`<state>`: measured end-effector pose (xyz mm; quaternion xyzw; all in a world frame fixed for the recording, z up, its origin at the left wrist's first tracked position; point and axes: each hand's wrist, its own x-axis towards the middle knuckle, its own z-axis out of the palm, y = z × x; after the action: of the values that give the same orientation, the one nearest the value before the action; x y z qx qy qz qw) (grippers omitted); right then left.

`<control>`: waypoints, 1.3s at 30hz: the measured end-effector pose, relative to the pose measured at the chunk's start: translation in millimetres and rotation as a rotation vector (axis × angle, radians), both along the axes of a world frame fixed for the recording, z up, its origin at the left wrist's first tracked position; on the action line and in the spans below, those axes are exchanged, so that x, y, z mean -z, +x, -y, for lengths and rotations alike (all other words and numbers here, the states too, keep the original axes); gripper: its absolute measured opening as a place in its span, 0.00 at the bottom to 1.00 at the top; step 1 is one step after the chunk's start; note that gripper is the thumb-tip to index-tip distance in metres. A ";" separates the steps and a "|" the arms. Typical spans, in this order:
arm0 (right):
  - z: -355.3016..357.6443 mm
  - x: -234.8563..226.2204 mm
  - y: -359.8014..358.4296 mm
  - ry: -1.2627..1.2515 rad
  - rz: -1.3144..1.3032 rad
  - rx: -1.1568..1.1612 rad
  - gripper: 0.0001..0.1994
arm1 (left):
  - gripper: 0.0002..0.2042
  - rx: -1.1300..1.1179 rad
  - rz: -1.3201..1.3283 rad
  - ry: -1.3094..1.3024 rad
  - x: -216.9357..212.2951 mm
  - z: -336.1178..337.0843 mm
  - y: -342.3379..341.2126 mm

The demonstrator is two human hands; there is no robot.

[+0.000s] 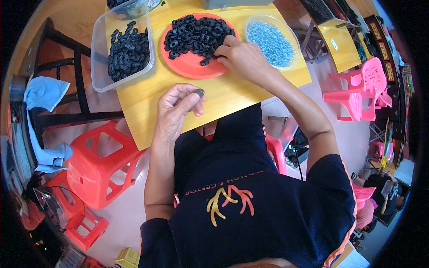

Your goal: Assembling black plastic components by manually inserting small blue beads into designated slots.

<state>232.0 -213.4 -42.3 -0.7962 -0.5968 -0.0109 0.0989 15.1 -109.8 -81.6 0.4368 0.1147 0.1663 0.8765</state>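
My left hand (178,105) is in front of the red plate, over the near part of the table. Its thumb and fingers pinch a small dark rounded plastic part (199,92). My right hand (243,56) reaches over the right side of the red plate (196,73), fingers curled and touching the edge of a heap of black ring-like plastic parts (196,35). What its fingertips hold, if anything, is hidden. Right of that hand sits a clear round dish (291,62) full of small shiny light-blue pieces (269,42).
A clear plastic tub (100,80) with more black parts stands left of the plate on the yellow table (143,120). A grey box (232,3) is at the far edge. Red stools (96,172) stand at left, pink chairs (357,94) at right. Another person (389,194) is at far right.
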 end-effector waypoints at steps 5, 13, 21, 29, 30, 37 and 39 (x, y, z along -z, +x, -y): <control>-6.2 6.0 3.4 -0.043 0.052 -0.057 0.07 | 0.06 0.009 0.001 0.009 1.2 -0.9 1.2; -13.0 1.3 0.9 -0.094 0.091 -0.085 0.07 | 0.07 0.013 -0.004 0.004 2.3 -1.6 2.5; -15.7 -7.9 -7.2 -0.106 -0.067 -0.122 0.10 | 0.07 0.015 -0.006 0.005 4.0 -1.9 3.2; -28.4 -3.4 -10.2 -0.135 -0.113 -0.125 0.08 | 0.07 0.000 -0.018 -0.007 3.6 -2.2 5.3; -29.4 -3.7 -9.9 -0.154 -0.117 -0.118 0.07 | 0.07 -0.004 -0.014 -0.015 3.5 -2.3 5.8; -26.5 -3.8 -4.3 -0.140 -0.399 -0.131 0.07 | 0.07 -0.031 -0.006 -0.083 7.0 -3.0 10.2; -21.9 -1.1 -5.5 0.001 -0.567 -0.069 0.07 | 0.07 -0.042 -0.005 -0.094 8.7 -3.5 11.0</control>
<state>226.5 -191.5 -41.1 -0.7466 -0.5720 0.2153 0.2627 26.1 -106.2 -90.3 0.3931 0.1337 0.1780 0.8921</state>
